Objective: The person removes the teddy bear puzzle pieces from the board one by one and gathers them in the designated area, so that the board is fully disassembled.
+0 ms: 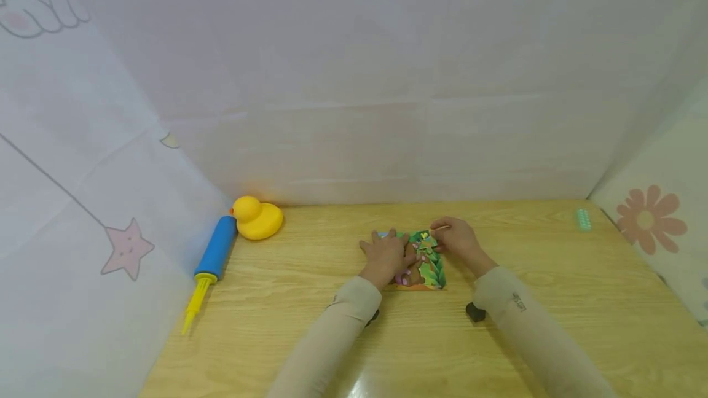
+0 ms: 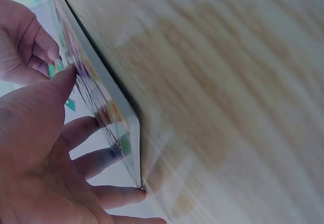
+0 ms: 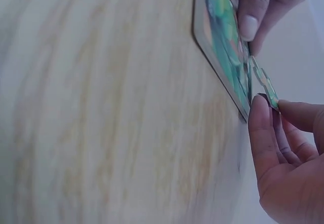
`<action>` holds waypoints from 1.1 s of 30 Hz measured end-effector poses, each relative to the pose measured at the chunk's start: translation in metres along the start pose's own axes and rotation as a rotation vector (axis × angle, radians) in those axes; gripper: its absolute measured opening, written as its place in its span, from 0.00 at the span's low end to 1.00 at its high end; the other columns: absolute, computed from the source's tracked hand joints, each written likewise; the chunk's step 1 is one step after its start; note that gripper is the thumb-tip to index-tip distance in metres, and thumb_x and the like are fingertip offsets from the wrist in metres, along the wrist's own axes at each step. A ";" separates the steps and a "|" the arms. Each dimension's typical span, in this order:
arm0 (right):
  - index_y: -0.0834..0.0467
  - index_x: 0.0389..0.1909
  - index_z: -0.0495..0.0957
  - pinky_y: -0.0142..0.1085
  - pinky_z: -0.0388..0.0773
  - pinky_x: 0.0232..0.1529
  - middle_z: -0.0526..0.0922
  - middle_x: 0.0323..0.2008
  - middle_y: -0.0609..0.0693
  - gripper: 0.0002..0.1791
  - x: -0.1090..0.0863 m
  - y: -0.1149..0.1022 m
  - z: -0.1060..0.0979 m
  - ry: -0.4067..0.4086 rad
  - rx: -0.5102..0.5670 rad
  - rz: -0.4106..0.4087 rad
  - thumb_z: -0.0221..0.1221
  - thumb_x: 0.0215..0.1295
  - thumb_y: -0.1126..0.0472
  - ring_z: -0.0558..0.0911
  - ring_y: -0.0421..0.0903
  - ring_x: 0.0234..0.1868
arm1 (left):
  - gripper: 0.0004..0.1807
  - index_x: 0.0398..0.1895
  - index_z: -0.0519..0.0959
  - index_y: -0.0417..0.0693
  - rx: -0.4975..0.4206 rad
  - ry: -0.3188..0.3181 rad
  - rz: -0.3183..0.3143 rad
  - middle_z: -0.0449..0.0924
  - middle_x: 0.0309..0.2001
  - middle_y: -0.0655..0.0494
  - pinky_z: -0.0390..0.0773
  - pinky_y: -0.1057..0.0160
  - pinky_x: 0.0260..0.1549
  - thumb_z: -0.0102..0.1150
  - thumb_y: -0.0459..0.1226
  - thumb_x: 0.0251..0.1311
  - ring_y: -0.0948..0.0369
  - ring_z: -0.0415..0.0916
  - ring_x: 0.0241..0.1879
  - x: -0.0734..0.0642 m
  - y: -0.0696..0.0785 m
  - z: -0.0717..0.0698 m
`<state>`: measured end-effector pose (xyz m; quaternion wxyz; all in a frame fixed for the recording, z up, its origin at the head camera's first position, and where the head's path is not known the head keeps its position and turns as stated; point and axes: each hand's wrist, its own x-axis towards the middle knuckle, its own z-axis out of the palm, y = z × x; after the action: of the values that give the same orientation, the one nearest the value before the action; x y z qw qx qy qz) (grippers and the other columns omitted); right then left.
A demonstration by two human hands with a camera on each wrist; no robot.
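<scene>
A colourful jigsaw puzzle in a thin flat tray lies on the wooden table. My left hand rests over its left part with fingers spread, hiding much of the picture. In the left wrist view its fingertips touch the puzzle's surface and edge. At the top right corner, my right hand pinches a green puzzle piece between thumb and fingers. That piece is tilted up from the puzzle surface, close to the left hand's thumb in the right wrist view.
At the back left are a yellow toy duck and a blue and yellow hand pump. A small mint-green bumpy item lies at the far right. Printed cloth walls stand around the table.
</scene>
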<state>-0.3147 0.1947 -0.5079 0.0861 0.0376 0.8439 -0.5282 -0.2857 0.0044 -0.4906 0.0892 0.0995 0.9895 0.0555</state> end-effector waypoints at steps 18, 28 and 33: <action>0.70 0.70 0.67 0.38 0.86 0.47 0.72 0.64 0.69 0.26 -0.006 0.023 -0.051 -0.042 0.178 0.009 0.53 0.78 0.61 0.86 0.38 0.36 | 0.37 0.75 0.67 0.71 0.007 0.007 0.011 0.63 0.77 0.56 0.70 0.29 0.58 0.51 0.68 0.64 0.35 0.59 0.74 -0.001 0.001 0.001; 0.69 0.75 0.58 0.34 0.84 0.53 0.68 0.68 0.68 0.29 -0.009 0.032 -0.087 -0.063 0.227 0.052 0.48 0.80 0.60 0.84 0.35 0.42 | 0.37 0.74 0.67 0.72 0.026 -0.002 0.012 0.64 0.77 0.56 0.72 0.31 0.57 0.50 0.69 0.64 0.36 0.61 0.72 0.000 0.001 0.001; 0.70 0.76 0.56 0.36 0.84 0.54 0.72 0.63 0.60 0.31 -0.006 0.041 -0.105 -0.055 0.262 0.067 0.49 0.79 0.60 0.85 0.37 0.42 | 0.36 0.74 0.67 0.71 0.030 -0.006 0.010 0.65 0.76 0.55 0.74 0.32 0.56 0.50 0.68 0.66 0.34 0.62 0.72 -0.001 0.002 -0.001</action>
<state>-0.3134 0.3070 -0.4981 0.1210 0.0625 0.7634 -0.6314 -0.2843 0.0063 -0.4889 0.0904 0.1058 0.9894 0.0406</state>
